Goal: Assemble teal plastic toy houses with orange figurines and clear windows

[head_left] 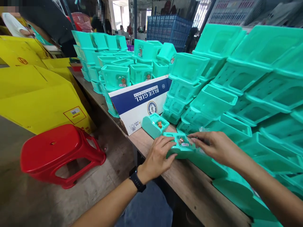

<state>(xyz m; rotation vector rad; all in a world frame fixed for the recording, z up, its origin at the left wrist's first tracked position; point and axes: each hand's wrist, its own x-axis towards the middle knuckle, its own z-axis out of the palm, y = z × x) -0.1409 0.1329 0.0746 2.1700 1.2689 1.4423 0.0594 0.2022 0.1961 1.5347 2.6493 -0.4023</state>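
My left hand (159, 156) grips the near end of a teal plastic basket (180, 145) lying on the wooden table (189, 189); a black watch is on that wrist. The basket's face carries a small round sticker with a figure. My right hand (214, 145) lies over the basket's right side, its fingers stretched toward the sticker and pressing there. A second teal basket (155, 125) with the same sticker lies just behind, apart from both hands.
Stacks of teal baskets (236, 94) fill the table's right and back. A white and blue "Blue Girl" carton (139, 102) leans behind the work spot. A red stool (59, 154) and yellow cartons (35, 94) stand at left. People are at the far back.
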